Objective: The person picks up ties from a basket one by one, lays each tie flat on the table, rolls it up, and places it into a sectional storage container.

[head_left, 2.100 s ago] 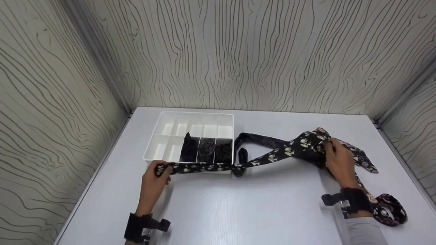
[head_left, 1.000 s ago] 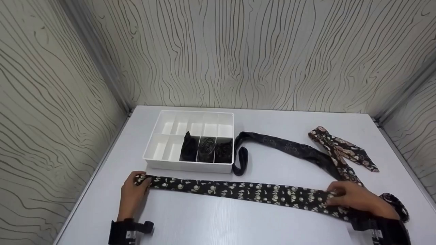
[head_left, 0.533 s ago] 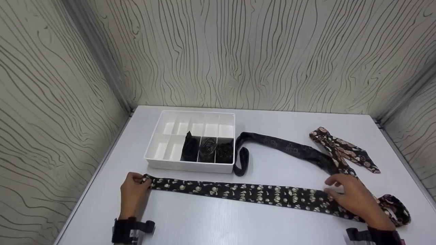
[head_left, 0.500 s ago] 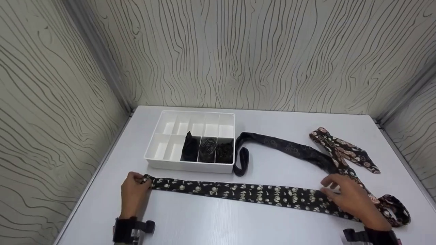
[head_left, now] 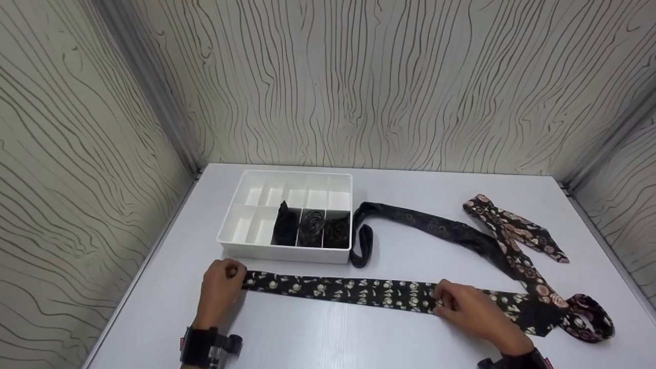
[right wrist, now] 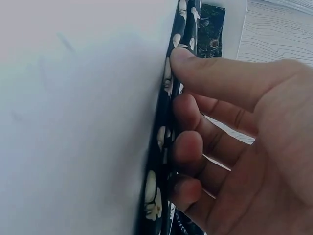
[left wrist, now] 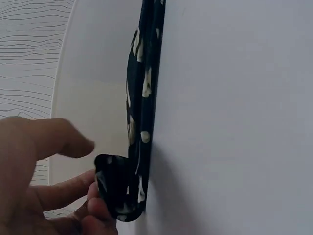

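Note:
A black necktie [head_left: 353, 291] with a pale skull-like print lies stretched across the front of the white table. At its narrow left end my left hand [head_left: 220, 294] holds a small curl of the fabric. The left wrist view shows this curled end [left wrist: 115, 183] against the fingers, the uppermost digit standing off it. My right hand [head_left: 474, 312] pinches the tie's long edges farther right, thumb on the near edge and fingertips on the far one in the right wrist view. Beyond that hand, the wide pointed end [head_left: 543, 318] lies flat beside a floral tie.
A white divided box [head_left: 287, 252] stands behind the tie, several compartments bare and three holding rolled dark ties [head_left: 311, 228]. Right of it lies a loose dark tie [head_left: 435, 228]. A floral tie [head_left: 520, 256] stretches at the right, looped at its near end. Patterned walls [head_left: 328, 82] enclose the table.
The skull-print tie has come forward from over the box's front and lies flat. Lately my left hand has shifted right, curling its narrow end; my right hand has slid left along it, uncovering the wide tip.

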Demonstrator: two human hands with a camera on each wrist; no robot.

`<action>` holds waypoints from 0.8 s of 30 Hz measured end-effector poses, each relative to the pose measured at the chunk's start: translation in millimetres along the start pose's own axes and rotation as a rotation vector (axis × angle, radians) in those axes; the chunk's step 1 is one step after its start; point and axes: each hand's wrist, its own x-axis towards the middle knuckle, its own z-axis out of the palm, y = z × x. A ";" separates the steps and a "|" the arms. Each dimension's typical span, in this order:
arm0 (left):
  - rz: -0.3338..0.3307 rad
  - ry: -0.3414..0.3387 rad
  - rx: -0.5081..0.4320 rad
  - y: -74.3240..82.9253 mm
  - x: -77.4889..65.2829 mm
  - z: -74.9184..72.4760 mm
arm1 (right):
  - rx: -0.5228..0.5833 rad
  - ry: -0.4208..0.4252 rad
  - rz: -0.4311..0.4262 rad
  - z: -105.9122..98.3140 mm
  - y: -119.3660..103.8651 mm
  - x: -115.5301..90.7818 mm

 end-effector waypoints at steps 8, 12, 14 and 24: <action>-0.068 0.011 0.057 -1.9 -3.4 0.8 | 0.061 -0.022 0.022 1.8 -1.6 4.3; -0.078 0.016 0.016 4.2 0.6 5.6 | 0.048 -0.009 0.063 2.9 -3.2 5.7; -0.062 0.012 -0.022 9.1 2.5 10.9 | 0.042 0.005 0.075 3.7 -3.7 6.1; 0.043 -0.012 -0.015 26.4 -5.0 31.5 | 0.044 0.022 0.067 3.0 -4.6 4.3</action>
